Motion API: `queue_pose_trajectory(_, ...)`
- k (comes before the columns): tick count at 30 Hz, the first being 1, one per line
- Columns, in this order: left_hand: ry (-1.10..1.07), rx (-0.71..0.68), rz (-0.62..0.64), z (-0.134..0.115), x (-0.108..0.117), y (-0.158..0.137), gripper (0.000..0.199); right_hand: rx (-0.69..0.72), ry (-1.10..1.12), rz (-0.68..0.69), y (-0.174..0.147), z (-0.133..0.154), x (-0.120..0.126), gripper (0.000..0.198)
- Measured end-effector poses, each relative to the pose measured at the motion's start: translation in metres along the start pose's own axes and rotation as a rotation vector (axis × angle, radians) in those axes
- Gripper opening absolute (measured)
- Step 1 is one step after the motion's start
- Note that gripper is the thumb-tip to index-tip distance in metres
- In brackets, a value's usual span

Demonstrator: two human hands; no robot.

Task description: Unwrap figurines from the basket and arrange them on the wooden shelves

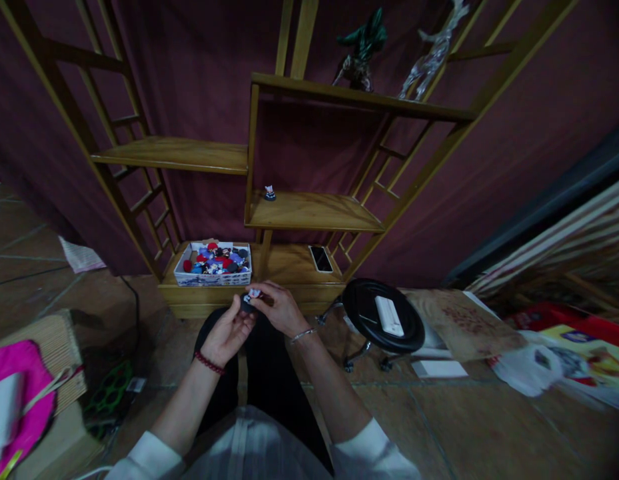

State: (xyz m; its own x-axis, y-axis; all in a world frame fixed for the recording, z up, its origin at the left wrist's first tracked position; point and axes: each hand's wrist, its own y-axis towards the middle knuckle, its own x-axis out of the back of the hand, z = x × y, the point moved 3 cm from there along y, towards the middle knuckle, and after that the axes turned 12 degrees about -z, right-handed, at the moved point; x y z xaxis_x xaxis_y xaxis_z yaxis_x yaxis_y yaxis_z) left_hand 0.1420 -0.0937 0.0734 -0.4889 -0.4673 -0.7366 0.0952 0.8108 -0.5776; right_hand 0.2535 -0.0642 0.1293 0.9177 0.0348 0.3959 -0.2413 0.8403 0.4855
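Between my two hands, above my knees, is a small figurine [248,300] with a dark base and a white and pinkish top. My left hand [230,333] has its fingers closed on the base from the left. From the right, my right hand [279,308] pinches the upper part. Just beyond my hands, a white patterned box [212,280] full of small red, blue and white figurines [219,259] rests on the lowest shelf. A similar small figurine [270,193] stands upright on the middle shelf [314,212], at its left end.
A phone [320,259] lies on the lowest shelf. Green [366,47] and silvery [432,57] statues stand on the upper right shelf. To my right is a round black stool [359,313] bearing a white object [389,315]. Plastic bags [526,367] lie on the floor; a pink item [19,373] is at left.
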Motion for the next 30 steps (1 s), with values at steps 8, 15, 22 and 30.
queue_pose_trajectory(8, 0.002, 0.0, -0.005, 0.0005, -0.0014, -0.0003, 0.016, -0.004, -0.016, 0.023, 0.0019, 0.0013, 0.0025, 0.023)
queue_pose_trajectory(15, -0.008, -0.015, 0.007, 0.0011, -0.0017, -0.0007, 0.013, 0.007, -0.015, 0.005, 0.0034, 0.0079, 0.0056, 0.023)
queue_pose_trajectory(22, -0.015, -0.035, 0.024, 0.0009, -0.0006, -0.0002, 0.013, 0.019, -0.043, 0.016, 0.0035, 0.0067, 0.004, 0.025)
queue_pose_trajectory(30, -0.003, -0.015, 0.018, 0.003, 0.0014, -0.0012, 0.013, 0.046, -0.042, 0.02, 0.0037, 0.008, 0.0056, 0.02)
